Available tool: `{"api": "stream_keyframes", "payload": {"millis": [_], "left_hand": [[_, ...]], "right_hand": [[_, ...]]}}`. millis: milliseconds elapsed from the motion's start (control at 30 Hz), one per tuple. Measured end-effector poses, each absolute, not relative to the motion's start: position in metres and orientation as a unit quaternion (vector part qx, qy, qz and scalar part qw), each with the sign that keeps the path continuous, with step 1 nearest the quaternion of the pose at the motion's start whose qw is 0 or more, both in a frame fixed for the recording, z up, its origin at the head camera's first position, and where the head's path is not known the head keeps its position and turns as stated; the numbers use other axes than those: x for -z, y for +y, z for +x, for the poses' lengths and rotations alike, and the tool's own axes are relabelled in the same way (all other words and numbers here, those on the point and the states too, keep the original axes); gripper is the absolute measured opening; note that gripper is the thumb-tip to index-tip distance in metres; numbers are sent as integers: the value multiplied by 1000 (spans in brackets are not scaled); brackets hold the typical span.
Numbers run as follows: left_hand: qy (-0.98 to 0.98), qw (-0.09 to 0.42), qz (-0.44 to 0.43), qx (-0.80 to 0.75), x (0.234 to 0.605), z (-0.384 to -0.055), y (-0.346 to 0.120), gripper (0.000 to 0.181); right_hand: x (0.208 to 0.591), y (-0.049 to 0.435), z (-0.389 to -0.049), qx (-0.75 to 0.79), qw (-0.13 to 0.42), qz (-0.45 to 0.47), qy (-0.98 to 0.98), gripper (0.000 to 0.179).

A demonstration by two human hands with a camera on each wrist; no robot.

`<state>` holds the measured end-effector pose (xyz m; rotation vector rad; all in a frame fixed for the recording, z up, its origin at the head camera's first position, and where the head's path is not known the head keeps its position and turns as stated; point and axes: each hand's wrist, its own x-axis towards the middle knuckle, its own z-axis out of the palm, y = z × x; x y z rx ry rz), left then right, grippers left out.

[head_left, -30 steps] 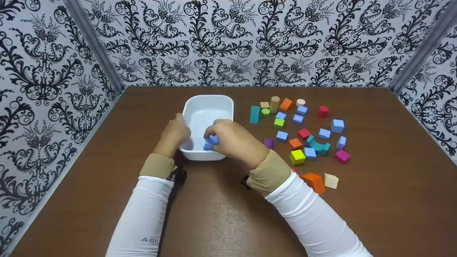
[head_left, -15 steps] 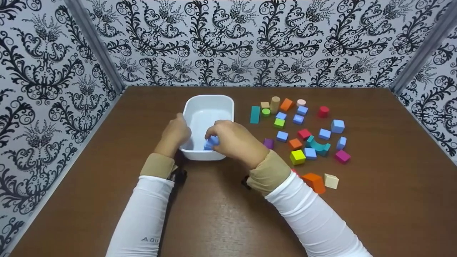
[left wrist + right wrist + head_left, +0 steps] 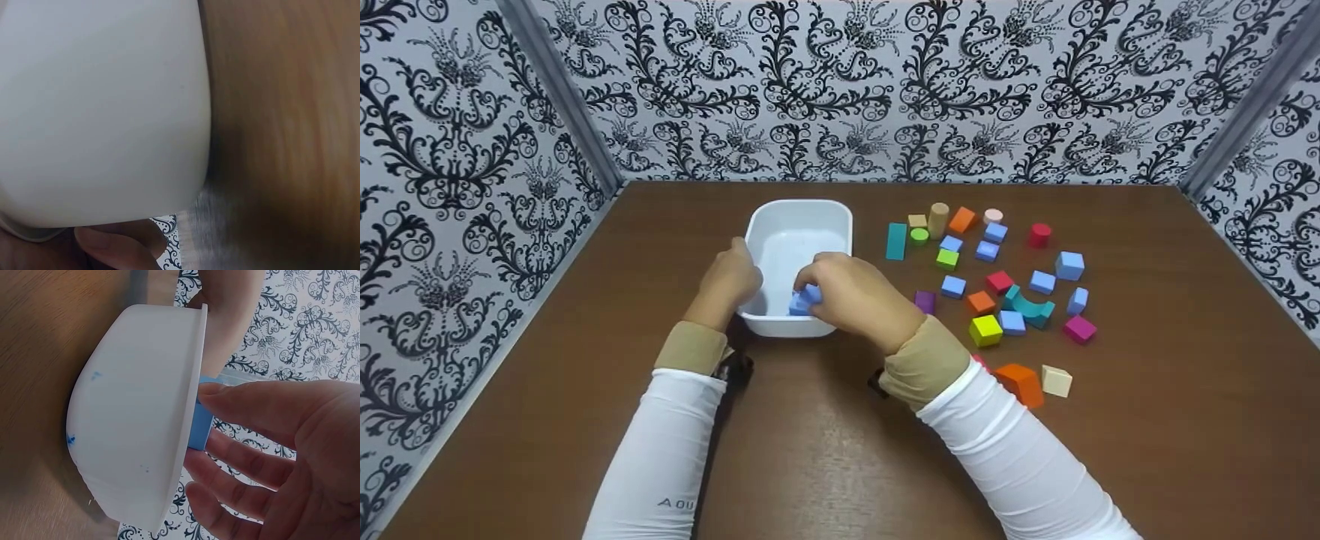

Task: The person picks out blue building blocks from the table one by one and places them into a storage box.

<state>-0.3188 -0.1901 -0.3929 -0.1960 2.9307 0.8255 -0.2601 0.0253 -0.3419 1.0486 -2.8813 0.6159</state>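
A white plastic tub (image 3: 787, 327) stands on the brown table, left of the loose blocks. My left hand (image 3: 727, 279) grips its left rim; in the left wrist view the fingers (image 3: 115, 247) show at the edge of the tub wall. Over the tub's near right corner, my right hand (image 3: 859, 296) pinches a blue block (image 3: 201, 427) between thumb and fingers. Blue surfaces (image 3: 801, 306) show below those fingertips inside the tub. How many blue blocks lie there is hidden by the hand.
Right of the tub lie scattered blocks: several blue ones (image 3: 953, 286), a teal arch (image 3: 1027, 307), a yellow cube (image 3: 985, 330), a wooden cylinder (image 3: 937, 221) and an orange block (image 3: 1020, 385) beside my right sleeve. Patterned walls (image 3: 855, 90) border the table.
My right hand's fingertips have shifted very slightly to the right with the blue block, still inside the tub. The left hand and the tub stay in place.
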Motion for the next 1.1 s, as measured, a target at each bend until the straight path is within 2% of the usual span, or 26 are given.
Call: {"api": "stream_keyframes", "payload": {"millis": [400,733,1100], "left_hand": [[961,40,-63,-267,394,-318,-190,61],[958,41,-58,-279,395,-320,-191,60],[960,38,-61,-271,395,-321,-191,59]], "right_hand": [[340,24,-262,-181,-10,319,-930,26],[336,27,-262,-177,-3,317,-932,26],[316,51,-276,-220,-29,281,-934,32]]}}
